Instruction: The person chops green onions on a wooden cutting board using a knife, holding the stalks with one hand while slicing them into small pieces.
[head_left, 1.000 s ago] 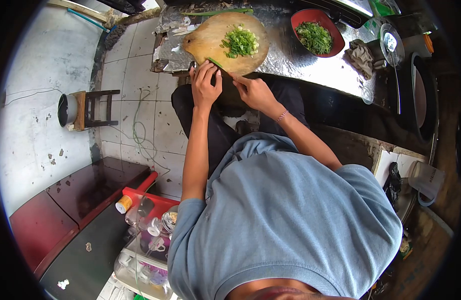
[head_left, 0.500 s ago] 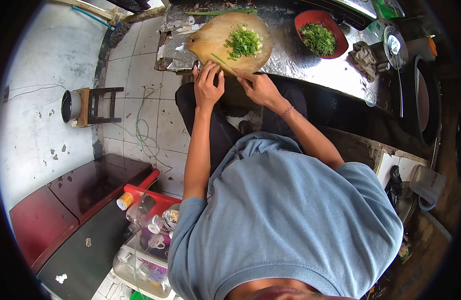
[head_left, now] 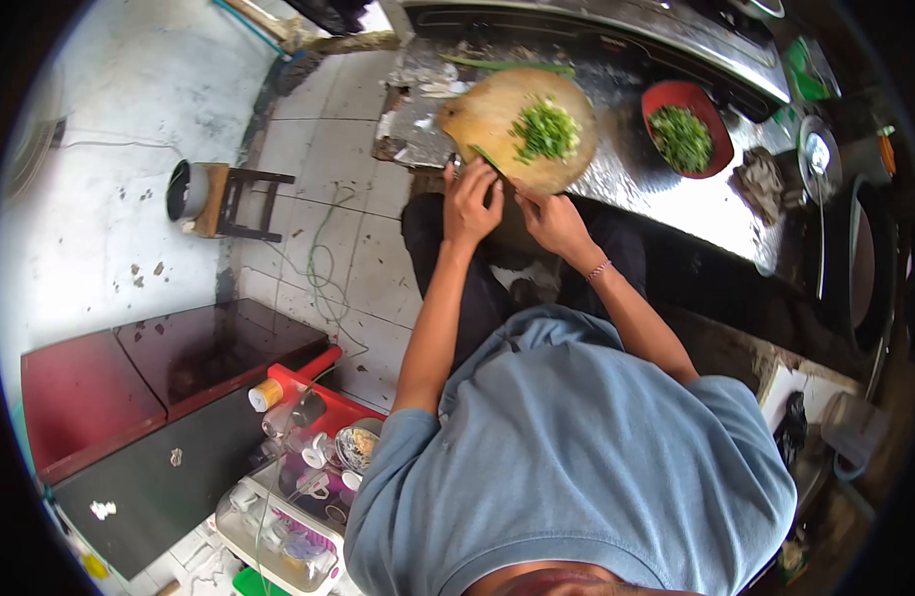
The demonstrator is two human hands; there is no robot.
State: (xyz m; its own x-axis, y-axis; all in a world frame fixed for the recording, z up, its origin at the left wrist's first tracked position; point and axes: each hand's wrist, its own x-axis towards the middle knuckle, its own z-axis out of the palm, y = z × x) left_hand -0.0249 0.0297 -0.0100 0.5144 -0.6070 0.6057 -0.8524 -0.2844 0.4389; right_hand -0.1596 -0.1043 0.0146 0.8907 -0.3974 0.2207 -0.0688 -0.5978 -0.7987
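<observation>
At the near edge of a round wooden board (head_left: 477,109), my left hand (head_left: 471,204) has its fingers bent over a thin green stalk (head_left: 485,155). My right hand (head_left: 557,226) is closed just to the right, at the board's near rim, round a handle that is mostly hidden; a dark, narrow blade shows between the two hands. A pile of chopped green onion (head_left: 545,131) lies on the board. A red bowl (head_left: 720,134) with chopped greens (head_left: 680,139) in it stands to the right.
Behind the board lie long green stalks (head_left: 507,65), with a stove (head_left: 616,45) beyond. A crumpled cloth (head_left: 760,187) and a strainer (head_left: 818,154) are at the right. A stool (head_left: 249,204) stands on the floor at the left, near a red rack (head_left: 328,392).
The camera view has shifted, so the board, bowl and both hands appear farther right and slightly lower. My hands remain at the board's near edge.
</observation>
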